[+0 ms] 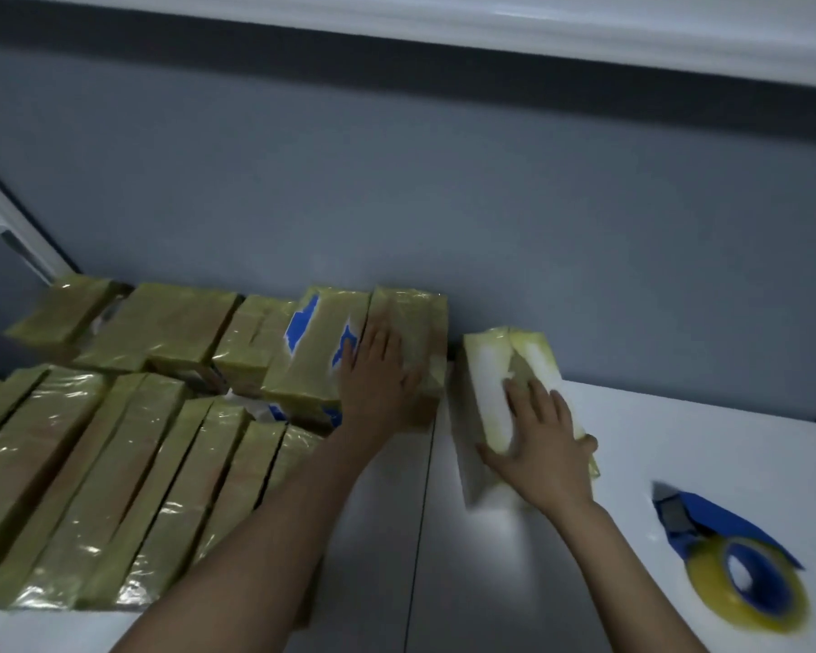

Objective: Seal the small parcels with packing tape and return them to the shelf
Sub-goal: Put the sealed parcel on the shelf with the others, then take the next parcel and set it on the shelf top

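Parcels point(90, 487) wrapped in glossy yellowish-brown tape fill the eight-o'clock part of the view, leaning side by side in a near row on the white table point(703, 440). A far row point(161, 332) lies behind them at about ten o'clock, against the grey wall point(444, 181), and a white frame point(1, 219) stands at the nine-o'clock edge. Toward the right end of the far row, a blue-patched parcel point(312, 346) touches the end parcel point(422, 308) along their long sides. The left grip point(378, 374) rests palm down on that end parcel, fully spread, with fingers straight and pointing to twelve o'clock. Its thumb reaches toward the blue-patched parcel, and it clasps nothing. At its three o'clock, across a narrow gap, a white parcel point(491, 384) lies on the table with its far end near the wall. Yellowish tape covers that far end and runs along its middle. The right grip point(538, 440) lies flat on the near half of the white parcel, fingers straight and fanned out, with the thumb out at nine o'clock by the left edge and the little finger at the right edge. It presses on the white parcel rather than closing around it. Blur softens both arms. At four o'clock, well apart from the right grip, a blue tape dispenser point(726, 516) lies on the table with its metal blade end pointing to about eleven o'clock. A roll of yellowish packing tape point(712, 586) sits at its near end.
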